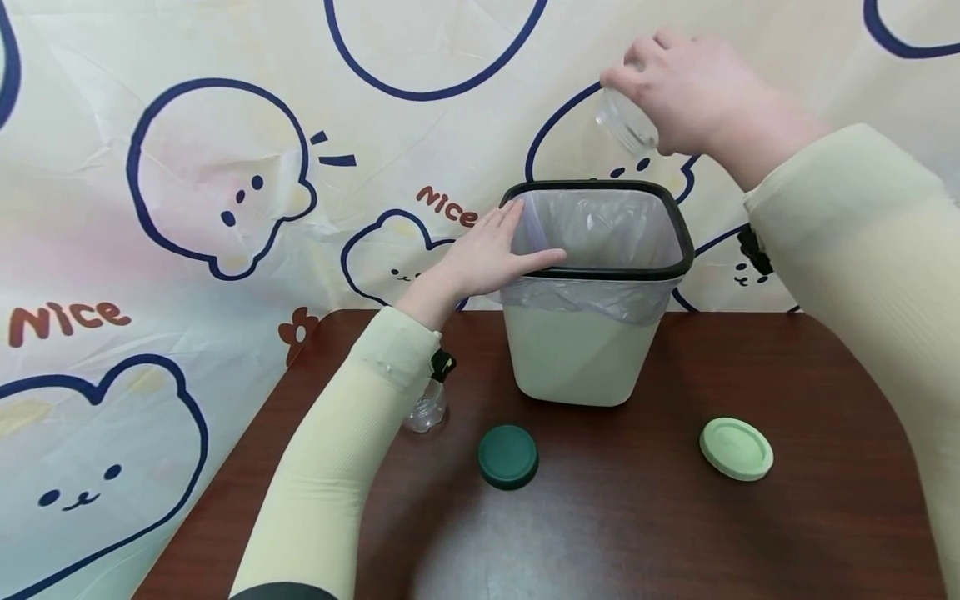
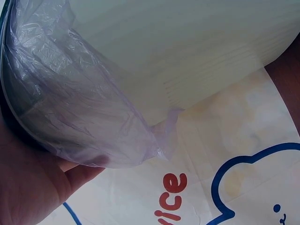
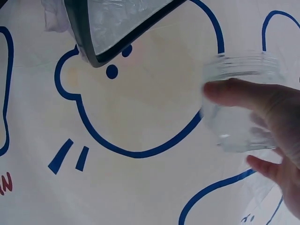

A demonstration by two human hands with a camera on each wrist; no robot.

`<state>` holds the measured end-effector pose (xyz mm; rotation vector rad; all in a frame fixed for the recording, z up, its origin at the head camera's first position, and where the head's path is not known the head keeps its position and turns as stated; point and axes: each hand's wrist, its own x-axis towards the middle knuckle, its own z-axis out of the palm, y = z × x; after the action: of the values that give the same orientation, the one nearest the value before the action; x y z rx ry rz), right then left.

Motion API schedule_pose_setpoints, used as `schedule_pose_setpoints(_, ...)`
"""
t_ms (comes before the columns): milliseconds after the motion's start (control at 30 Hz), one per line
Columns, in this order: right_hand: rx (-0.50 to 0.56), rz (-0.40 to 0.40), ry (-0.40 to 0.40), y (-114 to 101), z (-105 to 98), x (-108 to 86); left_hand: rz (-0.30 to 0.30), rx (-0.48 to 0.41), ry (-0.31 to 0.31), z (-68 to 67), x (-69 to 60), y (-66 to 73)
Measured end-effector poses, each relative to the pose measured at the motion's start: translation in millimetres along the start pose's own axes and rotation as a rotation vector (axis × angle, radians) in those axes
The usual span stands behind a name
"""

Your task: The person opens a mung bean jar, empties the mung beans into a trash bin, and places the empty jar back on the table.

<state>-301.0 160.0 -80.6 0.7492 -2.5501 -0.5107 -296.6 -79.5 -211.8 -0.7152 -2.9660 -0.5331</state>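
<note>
A pale green trash bin [image 1: 577,358] stands at the table's back, with a black rim [image 1: 622,274] and a translucent lilac bag [image 1: 607,225] lining it. My left hand [image 1: 480,258] rests at its left front corner, thumb and fingers extended by the rim; the left wrist view shows some fingers partly hidden by the bag [image 2: 89,117]. Above the bin's right back, my right hand [image 1: 690,92] grips a clear jar [image 1: 626,121], tilted with its mouth downward. In the right wrist view the threaded neck of the jar [image 3: 241,112] shows; no contents are visible.
A dark green lid [image 1: 507,456] and a light green lid [image 1: 737,449] lie in front of the bin on the brown table [image 1: 630,533]. Behind my left forearm stands another clear container [image 1: 427,408], partly hidden. A cloth backdrop with cartoon bears [image 1: 225,175] hangs behind.
</note>
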Motion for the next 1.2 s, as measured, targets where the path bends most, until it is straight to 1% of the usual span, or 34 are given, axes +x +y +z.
schedule_pose_setpoints(33,-0.007,0.003,0.010,0,-1,0.4,0.000,-0.001,0.000,-0.2,-0.1,0.0)
schedule_pose_setpoints(100,-0.038,0.004,-0.001,-2,-2,1.0,-0.001,-0.001,-0.001,-0.4,-0.2,-0.1)
schedule_pose_setpoints(233,-0.100,-0.007,-0.090,-7,0,1.8,-0.006,-0.006,-0.004,-0.3,-0.9,-1.3)
schedule_pose_setpoints(300,-0.101,-0.008,-0.107,-8,1,1.3,-0.009,-0.010,-0.005,0.1,-0.7,-2.2)
schedule_pose_setpoints(500,-0.061,-0.003,-0.083,-6,1,0.1,-0.008,-0.009,-0.002,-0.2,0.2,-2.9)
schedule_pose_setpoints(800,-0.039,-0.007,-0.113,-1,7,-4.6,-0.017,-0.019,-0.020,1.6,2.2,-1.4)
schedule_pose_setpoints(867,-0.035,-0.009,-0.109,0,7,-5.2,-0.014,-0.019,-0.020,1.6,2.5,-0.7)
schedule_pose_setpoints(933,-0.036,-0.009,-0.072,1,5,-5.0,-0.011,-0.015,-0.014,1.1,2.5,-0.1)
schedule_pose_setpoints(1033,-0.037,0.008,0.030,1,1,-4.1,-0.012,-0.010,-0.009,0.2,2.2,0.4)
schedule_pose_setpoints(1067,-0.048,0.011,0.041,1,-1,-3.7,-0.012,-0.010,-0.010,0.2,2.2,0.3)
schedule_pose_setpoints(1133,-0.059,0.009,0.011,-1,-3,-3.3,-0.013,-0.016,-0.016,0.3,1.4,0.5)
schedule_pose_setpoints(1200,-0.060,-0.003,-0.056,-4,-3,-2.7,-0.012,-0.018,-0.016,0.9,1.1,-0.4)
